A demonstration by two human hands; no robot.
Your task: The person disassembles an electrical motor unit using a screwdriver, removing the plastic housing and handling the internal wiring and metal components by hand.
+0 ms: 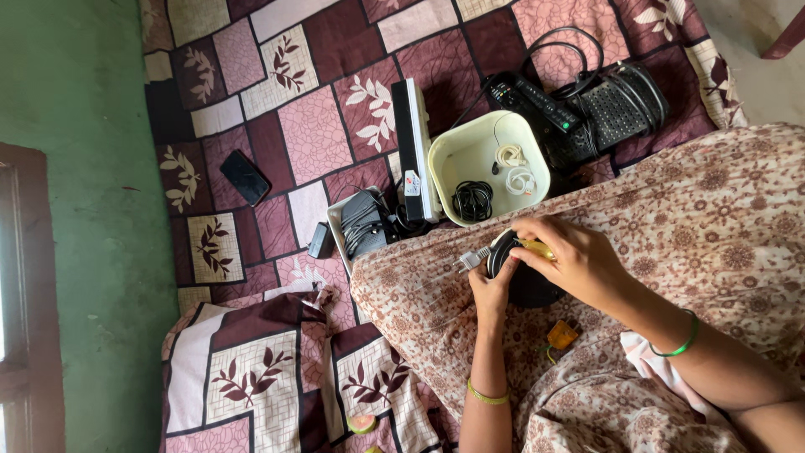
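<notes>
Both hands closed on a black coiled cable (516,273) w/ white plug, held over the lap: left hand (490,289) pinches near the plug, right hand (570,260) wraps the coil. Just beyond: cream tub (453,155) w/ blk & white cords, white box (411,147), black adapters (362,222). Phone (245,176) lies well apart on the bedspread (314,126).

Coiled cables (474,201) in the tub (444,159); long box (412,151) just left; phone (245,177) well apart further left
</notes>
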